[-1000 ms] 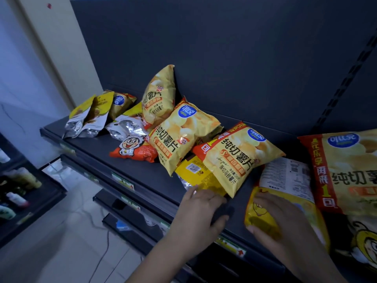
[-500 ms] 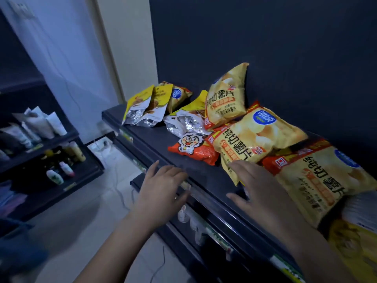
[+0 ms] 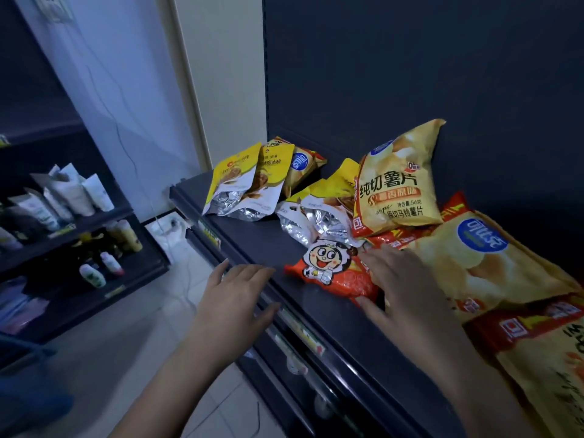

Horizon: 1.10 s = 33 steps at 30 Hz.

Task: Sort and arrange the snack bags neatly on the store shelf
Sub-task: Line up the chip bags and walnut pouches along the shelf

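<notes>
Several snack bags lie in disorder on the dark shelf (image 3: 262,245). A small red bag with a cartoon face (image 3: 331,271) lies near the front edge. Behind it are crumpled silver-and-yellow pouches (image 3: 319,216) and two more (image 3: 243,188) at the shelf's left end. A yellow chip bag (image 3: 398,184) leans upright on the back panel; another large chip bag (image 3: 480,267) lies flat at right. My right hand (image 3: 407,286) is spread with its fingers at the red bag's right edge. My left hand (image 3: 234,298) hovers, fingers straight, over the shelf's front edge, holding nothing.
Price-tag rails and lower shelves (image 3: 300,339) run below the front edge. A separate rack at left holds tubes (image 3: 72,194) and small bottles (image 3: 104,267). A white wall and door frame (image 3: 202,90) stand behind the shelf's left end. Tiled floor lies below.
The view has swung left along the shelf. Both hands have moved leftward; the right hand now reaches the red cartoon bag, the left stays over the shelf edge.
</notes>
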Motion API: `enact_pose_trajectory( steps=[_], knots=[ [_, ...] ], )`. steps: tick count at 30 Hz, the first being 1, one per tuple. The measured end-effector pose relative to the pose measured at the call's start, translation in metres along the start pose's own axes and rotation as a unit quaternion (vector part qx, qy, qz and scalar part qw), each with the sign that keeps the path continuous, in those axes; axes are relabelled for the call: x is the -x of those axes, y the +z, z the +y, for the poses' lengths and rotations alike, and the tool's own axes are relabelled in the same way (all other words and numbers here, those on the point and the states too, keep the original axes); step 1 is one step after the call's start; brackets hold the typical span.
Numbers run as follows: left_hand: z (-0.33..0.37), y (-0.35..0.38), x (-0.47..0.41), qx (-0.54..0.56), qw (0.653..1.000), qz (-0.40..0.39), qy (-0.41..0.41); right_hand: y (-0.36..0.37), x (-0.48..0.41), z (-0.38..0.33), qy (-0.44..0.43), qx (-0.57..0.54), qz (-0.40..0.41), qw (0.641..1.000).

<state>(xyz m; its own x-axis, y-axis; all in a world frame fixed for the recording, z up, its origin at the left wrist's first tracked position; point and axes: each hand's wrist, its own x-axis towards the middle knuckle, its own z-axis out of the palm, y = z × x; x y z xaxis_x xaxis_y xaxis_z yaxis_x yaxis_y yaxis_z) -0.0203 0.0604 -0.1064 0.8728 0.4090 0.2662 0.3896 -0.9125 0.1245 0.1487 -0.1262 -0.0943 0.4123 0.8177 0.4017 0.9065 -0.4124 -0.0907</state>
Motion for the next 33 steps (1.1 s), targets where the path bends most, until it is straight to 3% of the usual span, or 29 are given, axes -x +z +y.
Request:
enact_pose_trajectory(
  steps=[10, 16, 21, 29, 33],
  knots=[
    [0.006, 0.022, -0.062, 0.081, 0.994, -0.036, 0.058, 0.006, -0.029, 0.017, 0.069, 0.119, -0.046, 0.989],
    [0.016, 0.040, -0.107, 0.128, 0.968, -0.115, 0.183, -0.003, -0.001, 0.040, 0.130, 0.151, -0.043, 0.979],
    [0.027, 0.048, -0.136, 0.156, 0.937, -0.134, 0.283, -0.018, 0.034, 0.058, 0.169, 0.128, -0.101, 0.972],
    [0.027, 0.047, -0.157, 0.177, 0.927, -0.096, 0.316, -0.026, 0.041, 0.033, 0.214, 0.117, 0.023, 0.970],
    [0.028, 0.043, -0.157, 0.173, 0.920, -0.087, 0.340, -0.033, 0.046, 0.021, 0.367, 0.205, 0.072, 0.904]
  ],
)
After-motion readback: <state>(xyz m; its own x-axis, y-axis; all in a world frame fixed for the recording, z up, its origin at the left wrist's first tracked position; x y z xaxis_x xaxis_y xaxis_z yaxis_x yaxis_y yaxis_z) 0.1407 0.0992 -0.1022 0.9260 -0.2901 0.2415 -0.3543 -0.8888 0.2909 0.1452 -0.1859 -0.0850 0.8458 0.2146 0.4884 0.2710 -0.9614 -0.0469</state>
